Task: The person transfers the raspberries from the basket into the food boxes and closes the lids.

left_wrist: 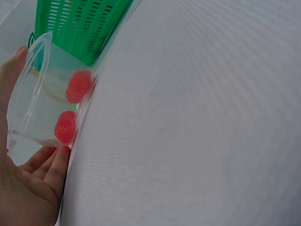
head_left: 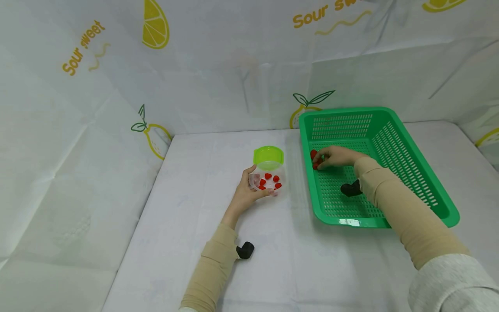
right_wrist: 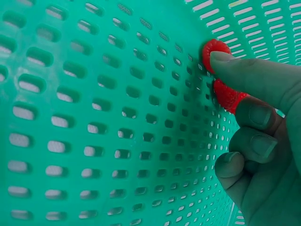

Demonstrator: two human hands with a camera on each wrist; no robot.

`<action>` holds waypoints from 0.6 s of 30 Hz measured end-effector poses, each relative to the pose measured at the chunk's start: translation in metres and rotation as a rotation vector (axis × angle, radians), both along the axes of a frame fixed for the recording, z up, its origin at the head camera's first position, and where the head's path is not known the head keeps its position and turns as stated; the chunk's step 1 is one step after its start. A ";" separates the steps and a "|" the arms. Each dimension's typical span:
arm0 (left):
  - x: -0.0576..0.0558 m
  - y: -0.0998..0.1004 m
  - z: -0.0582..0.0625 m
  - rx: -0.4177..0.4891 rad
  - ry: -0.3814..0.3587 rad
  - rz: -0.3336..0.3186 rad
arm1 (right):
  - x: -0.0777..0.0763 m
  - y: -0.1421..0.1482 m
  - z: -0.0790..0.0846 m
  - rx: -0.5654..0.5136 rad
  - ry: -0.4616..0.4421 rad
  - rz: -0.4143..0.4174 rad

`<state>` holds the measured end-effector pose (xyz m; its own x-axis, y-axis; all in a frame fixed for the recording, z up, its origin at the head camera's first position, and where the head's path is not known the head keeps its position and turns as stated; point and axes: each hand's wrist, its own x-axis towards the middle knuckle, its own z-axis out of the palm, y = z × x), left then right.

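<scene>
My left hand [head_left: 245, 195] grips a clear plastic container [head_left: 255, 180] on the table, thumb on one side and fingers on the other. Inside lie several red raspberries [head_left: 268, 176], two of which show through the wall in the left wrist view. Just behind the container is a lime-green lid [head_left: 269, 154]. At the left wall inside a green basket [head_left: 351, 223], my right hand [head_left: 337, 157] pinches a red raspberry [right_wrist: 226, 96] between thumb and fingers. Another raspberry [right_wrist: 215, 51] sits at the thumb tip, against the basket's wall. The right hand's other fingers are curled.
The slotted basket stands right of the container, with its walls rising around my right hand. A white cloth covers the table [head_left: 273, 251], and a white sheet [head_left: 218, 78] with lemon prints hangs behind. Black wrist devices [head_left: 245, 250] protrude from both sleeves.
</scene>
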<state>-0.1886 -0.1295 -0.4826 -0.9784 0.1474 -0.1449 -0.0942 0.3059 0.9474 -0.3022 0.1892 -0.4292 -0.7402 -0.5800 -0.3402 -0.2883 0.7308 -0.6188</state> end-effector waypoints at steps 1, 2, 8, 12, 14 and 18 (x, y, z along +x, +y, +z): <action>0.000 0.000 0.000 0.000 0.000 -0.002 | 0.000 0.000 0.000 -0.002 -0.001 0.000; 0.000 0.000 0.000 0.000 0.000 -0.003 | 0.000 0.000 0.000 -0.005 -0.003 0.000; 0.000 0.000 0.000 -0.003 0.003 0.004 | 0.000 0.001 -0.001 -0.014 -0.020 -0.001; 0.000 0.000 0.001 0.006 0.008 0.002 | 0.000 0.001 0.001 -0.030 -0.027 -0.009; 0.000 0.000 0.001 0.016 0.010 0.001 | 0.001 0.000 0.002 -0.035 -0.027 -0.013; 0.001 0.000 0.000 0.022 0.017 0.000 | 0.002 0.000 0.004 -0.035 -0.028 -0.013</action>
<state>-0.1875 -0.1297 -0.4822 -0.9807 0.1503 -0.1253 -0.0783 0.2853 0.9552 -0.3002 0.1894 -0.4251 -0.7379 -0.5826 -0.3408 -0.2611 0.7120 -0.6518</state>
